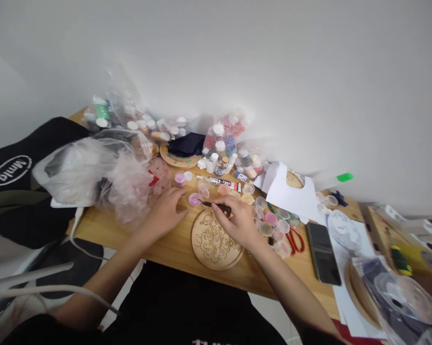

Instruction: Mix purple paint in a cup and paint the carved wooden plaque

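A round wooden disc (213,242) with a carved flower pattern lies on the wooden table (172,247) in front of me. My right hand (237,223) rests on the disc's upper edge, fingers pinched on a thin dark stick (216,205). The stick's tip reaches into a small pink-filled pot (194,199) just beyond the disc. My left hand (165,211) lies on the table left of the disc, fingers curled loosely near that pot, holding nothing I can see.
Several small pots (273,225) crowd right of the disc, with red-handled scissors (295,239) and a dark phone (322,253). A glue tube (225,182), bead bottles (221,148) and plastic bags (93,172) fill the back and left. White paper (289,194) lies far right.
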`<state>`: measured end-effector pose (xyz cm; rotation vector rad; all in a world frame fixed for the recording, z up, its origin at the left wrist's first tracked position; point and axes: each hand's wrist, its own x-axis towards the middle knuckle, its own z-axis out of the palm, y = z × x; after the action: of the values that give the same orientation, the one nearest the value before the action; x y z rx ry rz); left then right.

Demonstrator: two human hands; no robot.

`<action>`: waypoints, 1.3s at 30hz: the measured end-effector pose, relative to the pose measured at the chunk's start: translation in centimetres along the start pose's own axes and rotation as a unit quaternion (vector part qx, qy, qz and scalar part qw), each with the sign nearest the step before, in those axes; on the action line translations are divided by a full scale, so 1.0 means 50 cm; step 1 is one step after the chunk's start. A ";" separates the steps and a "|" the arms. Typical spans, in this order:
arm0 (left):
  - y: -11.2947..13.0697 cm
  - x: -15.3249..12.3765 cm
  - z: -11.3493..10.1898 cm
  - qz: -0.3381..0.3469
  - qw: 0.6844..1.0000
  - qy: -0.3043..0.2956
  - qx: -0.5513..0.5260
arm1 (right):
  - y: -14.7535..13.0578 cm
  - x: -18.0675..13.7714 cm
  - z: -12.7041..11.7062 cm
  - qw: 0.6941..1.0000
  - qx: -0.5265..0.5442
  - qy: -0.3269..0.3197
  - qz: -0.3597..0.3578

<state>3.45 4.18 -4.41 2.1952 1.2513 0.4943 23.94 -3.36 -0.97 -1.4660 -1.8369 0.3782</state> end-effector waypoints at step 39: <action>0.212 0.082 -0.191 0.416 0.806 0.408 -0.105 | -0.311 0.060 -0.277 0.939 -0.232 0.068 -0.243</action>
<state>7.13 6.12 9.84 2.2889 0.3971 1.9806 22.43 -8.22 19.44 -1.2178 -2.1787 -0.4158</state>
